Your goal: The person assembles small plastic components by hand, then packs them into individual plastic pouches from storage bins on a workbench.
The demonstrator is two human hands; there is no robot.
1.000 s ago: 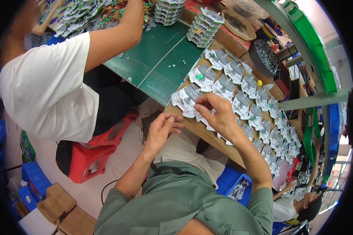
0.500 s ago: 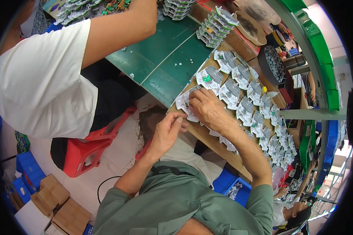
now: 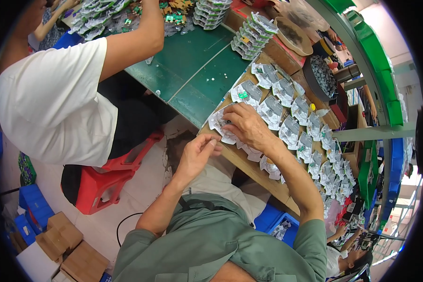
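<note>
My right hand [image 3: 250,126] is over a pale grey plastic shell [image 3: 215,123] at the near-left corner of the wooden board [image 3: 277,191]. Its fingers are bent toward the thumb, and whatever may be between them is too small to make out. My left hand [image 3: 198,154] hovers just off the board's edge, thumb and forefinger pinched together; what they pinch is hidden. Beyond my right hand lies another shell [image 3: 249,94] with a small green circuit board [image 3: 242,95] on it. Several more shells [image 3: 271,113] stand in rows along the board.
A co-worker in a white shirt [image 3: 51,98] sits at left on a red stool [image 3: 98,188], at a green table [image 3: 192,66]. Stacked shells [image 3: 253,36] stand by the board's far end. A round dark tub [image 3: 322,77] holds small parts. Cardboard boxes [image 3: 84,261] lie at lower left.
The co-worker's arm has drawn left, showing more of the piled parts. My right hand's fingers have shifted slightly over the shell, and its thumb shows more. My left hand keeps its pinch.
</note>
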